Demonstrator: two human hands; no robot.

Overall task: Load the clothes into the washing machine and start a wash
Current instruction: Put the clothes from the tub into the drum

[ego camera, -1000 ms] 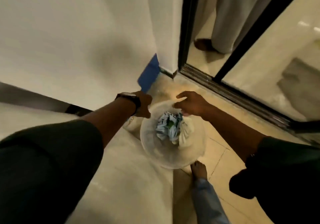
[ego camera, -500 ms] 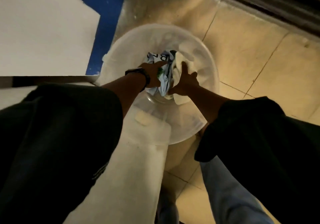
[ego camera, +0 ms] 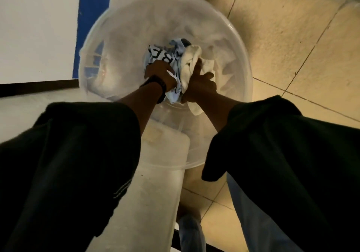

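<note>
step: lift out of bucket (ego camera: 124, 29) | left hand (ego camera: 158, 72), right hand (ego camera: 199, 83): clutching clothes (ego camera: 167, 56) between them | tip: gather ends hanging below, raise straight

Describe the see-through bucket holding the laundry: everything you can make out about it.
The bucket is round and deep, made of cloudy, see-through whitish plastic with a wide rolled rim. Its left wall looks slotted. It stands upright on the beige tiled floor, seen from above. At its bottom lies a bundle of clothes, which the left hand and the right hand reach in and grip.
</note>
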